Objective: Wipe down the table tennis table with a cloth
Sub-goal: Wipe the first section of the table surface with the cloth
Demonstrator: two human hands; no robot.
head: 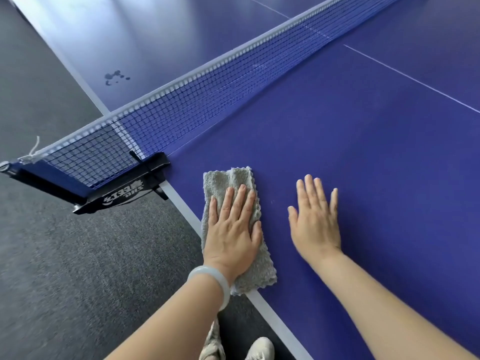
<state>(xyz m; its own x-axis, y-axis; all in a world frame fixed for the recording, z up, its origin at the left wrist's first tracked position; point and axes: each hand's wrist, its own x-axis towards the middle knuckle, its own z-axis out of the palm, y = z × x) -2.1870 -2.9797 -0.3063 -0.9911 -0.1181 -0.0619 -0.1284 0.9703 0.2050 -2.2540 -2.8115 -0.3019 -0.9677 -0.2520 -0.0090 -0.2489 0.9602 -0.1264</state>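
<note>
A folded grey cloth lies on the blue table tennis table, along its left white edge just short of the net post. My left hand presses flat on the cloth, fingers spread and pointing toward the net. A pale bangle circles that wrist. My right hand rests flat and empty on the bare blue surface, a hand's width to the right of the cloth.
The blue net runs diagonally from the black clamp post at the left edge to the upper right. Dark wet spots sit on the far half. Grey carpet lies left; my shoes show below.
</note>
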